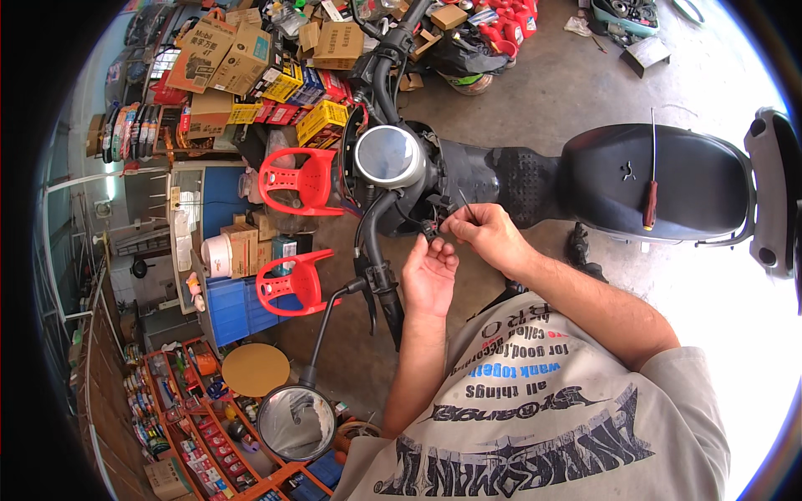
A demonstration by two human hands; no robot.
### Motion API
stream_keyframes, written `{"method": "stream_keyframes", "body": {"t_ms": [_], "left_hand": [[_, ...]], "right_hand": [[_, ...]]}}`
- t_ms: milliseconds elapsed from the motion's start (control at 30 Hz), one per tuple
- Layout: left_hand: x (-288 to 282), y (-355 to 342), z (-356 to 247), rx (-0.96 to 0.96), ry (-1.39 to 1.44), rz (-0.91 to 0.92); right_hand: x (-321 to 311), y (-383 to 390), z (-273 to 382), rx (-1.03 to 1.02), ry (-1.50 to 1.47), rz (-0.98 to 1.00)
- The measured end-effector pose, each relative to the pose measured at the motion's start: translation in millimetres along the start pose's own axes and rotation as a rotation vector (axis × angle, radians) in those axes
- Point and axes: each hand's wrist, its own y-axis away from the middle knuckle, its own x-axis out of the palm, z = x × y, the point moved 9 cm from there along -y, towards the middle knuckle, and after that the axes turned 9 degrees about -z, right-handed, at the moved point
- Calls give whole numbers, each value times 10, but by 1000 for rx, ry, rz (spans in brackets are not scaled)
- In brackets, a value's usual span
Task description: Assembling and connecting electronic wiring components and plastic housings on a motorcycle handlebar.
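A black scooter fills the middle of the view, with a round dashboard [386, 154] and a handlebar [378, 284]. Below the dashboard, my left hand [428, 271], palm up with curled fingers, pinches a small dark wired connector [429, 226]. My right hand [487, 236] is just right of it, gripping a thin dark rod-like tool [464, 199] at the connector and wires; the tool's lower tip is hidden by my fingers. A screwdriver [649, 209] with a red handle lies on the black seat [610, 175].
Cardboard boxes [338, 43] are piled at the top left. Two red plastic chairs [305, 188] stand left of the scooter. A mirror [296, 422] juts toward the lower left, near orange shelving [205, 426] with small goods. A metal box [643, 54] sits on the floor behind.
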Motion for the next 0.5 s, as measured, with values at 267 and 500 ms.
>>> {"method": "stream_keyframes", "body": {"t_ms": [267,500], "left_hand": [[65,51,3,48,-90,5],[38,82,15,110,-204,1]], "right_hand": [[-38,-39,-80,-49,5,-5],[-76,2,-117,-16,-14,-17]]}}
